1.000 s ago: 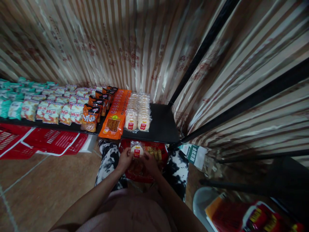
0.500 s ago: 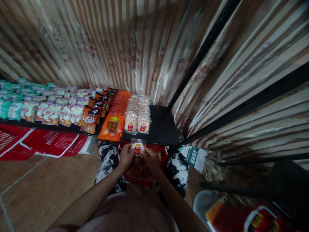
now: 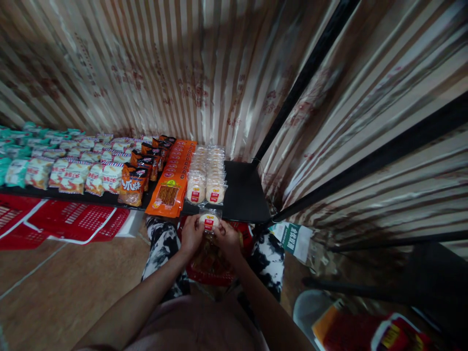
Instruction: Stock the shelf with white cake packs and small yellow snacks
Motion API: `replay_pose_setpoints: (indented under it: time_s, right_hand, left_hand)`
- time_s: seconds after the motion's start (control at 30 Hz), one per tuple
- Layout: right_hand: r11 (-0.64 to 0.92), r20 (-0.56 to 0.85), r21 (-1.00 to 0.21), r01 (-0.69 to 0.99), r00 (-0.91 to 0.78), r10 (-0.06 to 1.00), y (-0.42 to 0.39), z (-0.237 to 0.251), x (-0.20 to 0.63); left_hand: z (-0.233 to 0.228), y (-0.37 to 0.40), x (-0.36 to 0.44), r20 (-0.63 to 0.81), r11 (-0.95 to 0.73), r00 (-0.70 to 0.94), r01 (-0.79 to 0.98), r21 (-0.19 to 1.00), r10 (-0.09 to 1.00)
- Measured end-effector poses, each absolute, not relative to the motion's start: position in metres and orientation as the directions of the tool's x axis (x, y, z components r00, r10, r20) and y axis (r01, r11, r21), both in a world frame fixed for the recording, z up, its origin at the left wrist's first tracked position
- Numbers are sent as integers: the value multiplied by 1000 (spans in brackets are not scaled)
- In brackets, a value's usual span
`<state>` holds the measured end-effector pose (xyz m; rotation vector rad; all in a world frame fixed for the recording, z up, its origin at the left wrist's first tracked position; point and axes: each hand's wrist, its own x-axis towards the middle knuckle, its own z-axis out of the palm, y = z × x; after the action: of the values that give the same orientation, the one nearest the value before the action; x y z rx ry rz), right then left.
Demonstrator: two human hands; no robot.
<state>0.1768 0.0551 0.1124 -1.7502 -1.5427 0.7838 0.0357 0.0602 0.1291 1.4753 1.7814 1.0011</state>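
Between both hands I hold a round white cracker packet point(image 3: 209, 222) in clear wrap with a red label, face up. My left hand point(image 3: 192, 235) pinches its left edge, and my right hand point(image 3: 227, 239) pinches its right edge. Just beyond it, two rows of the same wrapped crackers point(image 3: 215, 191) stand on the black shelf point(image 3: 246, 195). Left of those rows lie flat orange snack packs point(image 3: 168, 192). Under my hands, between my knees, sits a red basket point(image 3: 212, 278) whose contents are dim and partly hidden by my arms.
Orange-black snack bags point(image 3: 131, 184), white-and-red bags point(image 3: 74, 176) and green bags point(image 3: 16, 171) fill the shelf's left. Red baskets point(image 3: 82, 222) stand beneath it. Dark metal bars point(image 3: 307, 78) cross at right before a striped curtain point(image 3: 204, 63). A grey stool point(image 3: 310, 312) is at lower right.
Both hands keep hold of the cracker packet, which has risen slightly toward the shelf edge. The view has shifted a little; the goods on the shelf look the same.
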Motion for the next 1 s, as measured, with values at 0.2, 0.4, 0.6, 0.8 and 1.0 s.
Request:
replay_pose_setpoints:
  time_s: [0.2, 0.4, 0.6, 0.8, 1.0]
  right_hand:
    - [-126, -80, -885, 448, 119, 990, 66, 131, 175]
    - [-98, -59, -903, 418, 106, 993, 79, 139, 178]
    - [-39, 43, -891, 452, 169, 985, 93, 133, 181]
    - [-58, 35, -898, 436, 201, 979, 100, 131, 184]
    - [-71, 28, -885, 460, 203, 979, 109, 123, 186]
  left_hand:
    - [139, 72, 41, 50, 53, -172, 551, 833, 984]
    - [148, 81, 45, 75, 25, -165, 537, 843, 983]
    - [156, 91, 49, 82, 17, -164, 530, 848, 983]
    - [150, 97, 52, 58, 35, -177, 482, 876, 983]
    - [144, 103, 54, 24, 61, -182, 449, 892, 983]
